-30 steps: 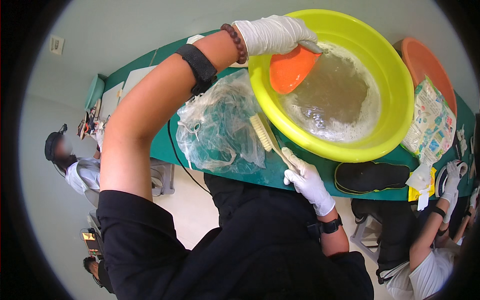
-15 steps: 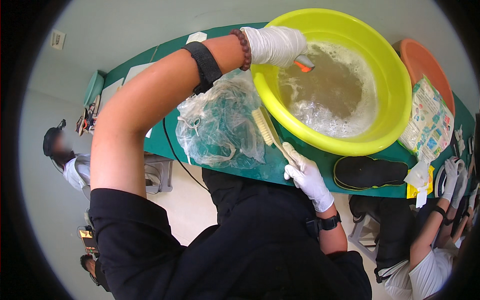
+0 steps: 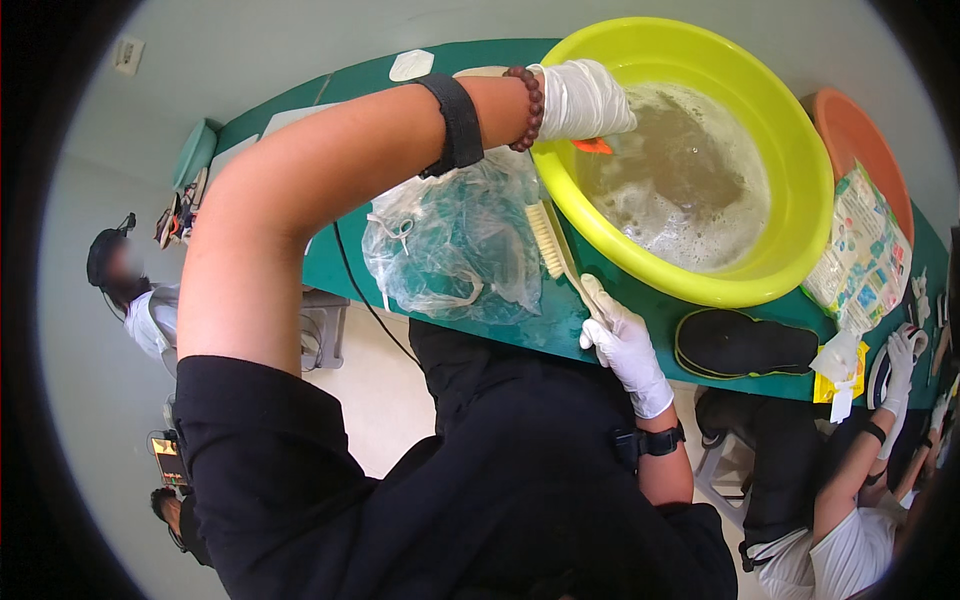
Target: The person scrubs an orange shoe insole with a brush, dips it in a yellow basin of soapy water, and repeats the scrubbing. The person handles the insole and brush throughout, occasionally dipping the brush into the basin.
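My left hand [image 3: 585,100], in a white glove, bends over the near-left rim of a yellow-green basin [image 3: 690,287]. It grips something with a bright orange part [image 3: 593,146] showing below it; the rest of that thing and my fingertips are hidden. Cloudy, foamy water [image 3: 690,170] fills the lower part of the basin. Below it my right hand [image 3: 630,355], gloved too, is closed around the handle of a scrub brush [image 3: 547,240]. The pale bristles face left, beside a crumpled clear plastic bag [image 3: 455,245] on the green table.
A dark, shoe-shaped piece with yellow-green edging [image 3: 745,343] lies right of my right hand. Beyond are a printed plastic packet [image 3: 860,245] and an orange basin [image 3: 865,145]. At the right edge a neighbour's gloved hands [image 3: 898,365] hold a shoe.
My left hand has shifted slightly right in the picture, and less of the orange and grey thing shows below it. The brush stays in my right hand. The whole view has shifted a little.
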`<state>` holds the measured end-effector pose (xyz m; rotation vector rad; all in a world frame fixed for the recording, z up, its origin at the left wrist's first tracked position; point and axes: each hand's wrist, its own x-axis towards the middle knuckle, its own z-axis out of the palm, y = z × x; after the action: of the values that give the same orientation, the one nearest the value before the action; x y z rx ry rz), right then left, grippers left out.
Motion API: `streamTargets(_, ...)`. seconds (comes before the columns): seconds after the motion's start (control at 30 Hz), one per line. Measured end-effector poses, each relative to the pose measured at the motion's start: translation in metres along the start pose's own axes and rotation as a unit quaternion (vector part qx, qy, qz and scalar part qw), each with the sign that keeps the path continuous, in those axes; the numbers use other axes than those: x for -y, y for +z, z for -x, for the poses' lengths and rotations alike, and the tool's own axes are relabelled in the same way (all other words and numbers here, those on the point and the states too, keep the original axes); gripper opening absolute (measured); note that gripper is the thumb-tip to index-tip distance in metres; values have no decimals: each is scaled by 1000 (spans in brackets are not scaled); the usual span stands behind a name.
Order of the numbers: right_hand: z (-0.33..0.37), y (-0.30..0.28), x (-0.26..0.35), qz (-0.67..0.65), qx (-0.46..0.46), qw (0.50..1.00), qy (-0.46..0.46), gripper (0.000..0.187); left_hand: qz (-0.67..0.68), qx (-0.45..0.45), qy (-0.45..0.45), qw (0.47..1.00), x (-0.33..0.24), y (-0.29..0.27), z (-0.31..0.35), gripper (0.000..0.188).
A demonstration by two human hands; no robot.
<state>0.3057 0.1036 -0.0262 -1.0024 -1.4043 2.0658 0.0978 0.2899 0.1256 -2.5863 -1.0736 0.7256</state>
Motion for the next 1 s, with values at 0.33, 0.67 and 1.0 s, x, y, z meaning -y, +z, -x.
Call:
streamTargets(0.33,0,2,-8,-68,3,997,-28,61,99,-89,-57,989,-8,-7,15,29)
streamTargets(0.67,-1,1,-8,-51,-3,999,-11,60,91,-222,-32,970,-6,15,11,24)
streamTargets(1.0,1,2,-7,-57,-9,998,-12,62,130,-114,-140,975,-12,2,7,28)
